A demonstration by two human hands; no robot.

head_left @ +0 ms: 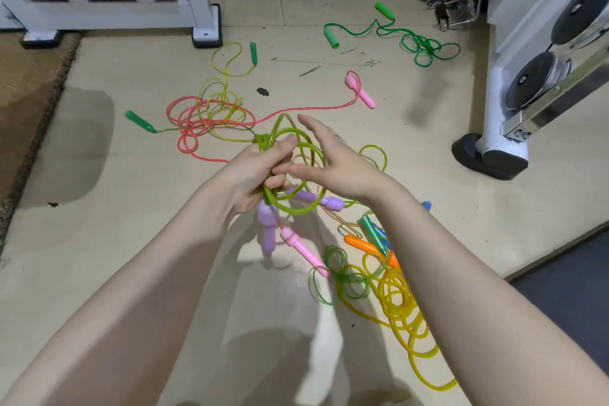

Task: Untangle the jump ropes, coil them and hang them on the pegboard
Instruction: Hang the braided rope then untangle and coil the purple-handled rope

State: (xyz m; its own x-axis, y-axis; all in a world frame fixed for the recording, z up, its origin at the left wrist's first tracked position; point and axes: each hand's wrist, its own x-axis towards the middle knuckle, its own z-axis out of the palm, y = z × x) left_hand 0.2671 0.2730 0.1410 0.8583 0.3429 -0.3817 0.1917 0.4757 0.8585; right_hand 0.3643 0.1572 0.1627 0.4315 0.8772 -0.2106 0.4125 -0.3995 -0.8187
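The left hand (260, 171) grips a coiled translucent lime-green plastic jump rope (296, 171) held above the beige floor (131, 241), its two lilac plastic handles (268, 227) dangling below the fist. The right hand (333, 161) hovers just beside the coil, fingers spread and straight. Other tangled coloured ropes lie around

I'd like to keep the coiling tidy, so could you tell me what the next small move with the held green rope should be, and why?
Probably the right hand, open beside the coil, should take the loose loop and wrap it round the bundle. The left hand grips the green rope gathered in loops, with its purple handles hanging below, so the coil looks nearly done but unsecured.
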